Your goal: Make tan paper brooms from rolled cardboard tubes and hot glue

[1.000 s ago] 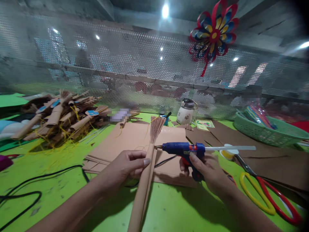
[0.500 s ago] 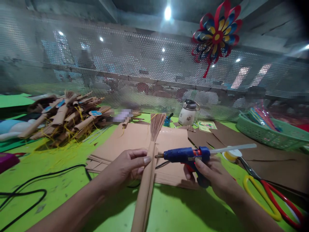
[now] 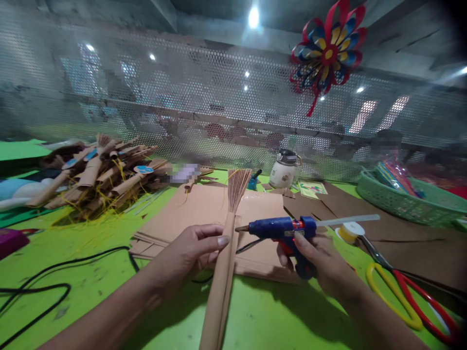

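Mid-frame, the left hand [image 3: 192, 249] pinches a paper tube [image 3: 218, 287]—fringed already, seemingly not fully sealed—while the right hand [image 3: 323, 255] grips a hot-glue gun [image 3: 272, 227].

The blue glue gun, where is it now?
In the head view, the blue glue gun is right of centre, gripped in the right hand, its nozzle pointing left towards the brown paper roll the left hand holds.

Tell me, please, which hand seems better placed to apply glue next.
Probably the right hand: it holds the glue gun, nozzle pointing toward the paper roll, which the left hand grips.
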Available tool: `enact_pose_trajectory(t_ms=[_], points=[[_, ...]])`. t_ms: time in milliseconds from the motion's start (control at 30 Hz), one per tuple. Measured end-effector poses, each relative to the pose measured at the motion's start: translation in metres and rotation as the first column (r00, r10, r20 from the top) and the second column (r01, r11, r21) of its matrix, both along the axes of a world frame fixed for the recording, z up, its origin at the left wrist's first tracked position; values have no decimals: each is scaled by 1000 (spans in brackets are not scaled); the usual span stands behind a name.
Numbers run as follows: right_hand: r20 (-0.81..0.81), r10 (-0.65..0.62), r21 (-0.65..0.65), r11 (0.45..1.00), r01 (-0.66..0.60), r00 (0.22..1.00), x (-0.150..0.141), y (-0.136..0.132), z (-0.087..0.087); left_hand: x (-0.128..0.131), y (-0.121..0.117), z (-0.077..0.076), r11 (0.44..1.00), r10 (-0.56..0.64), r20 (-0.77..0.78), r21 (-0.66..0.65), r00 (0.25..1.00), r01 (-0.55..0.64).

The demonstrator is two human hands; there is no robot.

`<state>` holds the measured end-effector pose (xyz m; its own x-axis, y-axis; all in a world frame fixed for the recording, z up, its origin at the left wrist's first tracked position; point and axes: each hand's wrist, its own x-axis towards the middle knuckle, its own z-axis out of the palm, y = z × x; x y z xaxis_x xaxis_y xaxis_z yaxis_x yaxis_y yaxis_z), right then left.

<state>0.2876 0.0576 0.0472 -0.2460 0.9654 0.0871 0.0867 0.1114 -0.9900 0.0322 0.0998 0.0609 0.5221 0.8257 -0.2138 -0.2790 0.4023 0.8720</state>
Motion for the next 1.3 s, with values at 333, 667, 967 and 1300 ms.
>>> enact_pose_trajectory(t_ms=[333, 667, 967, 1300], points=[[-98, -21, -7, 1000, 20, 995, -1, 0, -1, -1, 1, 0, 1000, -6, 2, 18, 1000, 6], [24, 2, 32, 999, -3, 1000, -2, 0, -4, 0, 0, 0, 999, 24, 7, 33, 1000, -25], [167, 75, 78, 993, -89, 983, 4, -7, 4, -4, 1, -1, 1000, -3, 29, 7, 1000, 3], [201, -14, 153, 988, -17, 980, -1, -3, 0, -1, 1, -3, 999, 21, 17, 25, 1000, -21]])
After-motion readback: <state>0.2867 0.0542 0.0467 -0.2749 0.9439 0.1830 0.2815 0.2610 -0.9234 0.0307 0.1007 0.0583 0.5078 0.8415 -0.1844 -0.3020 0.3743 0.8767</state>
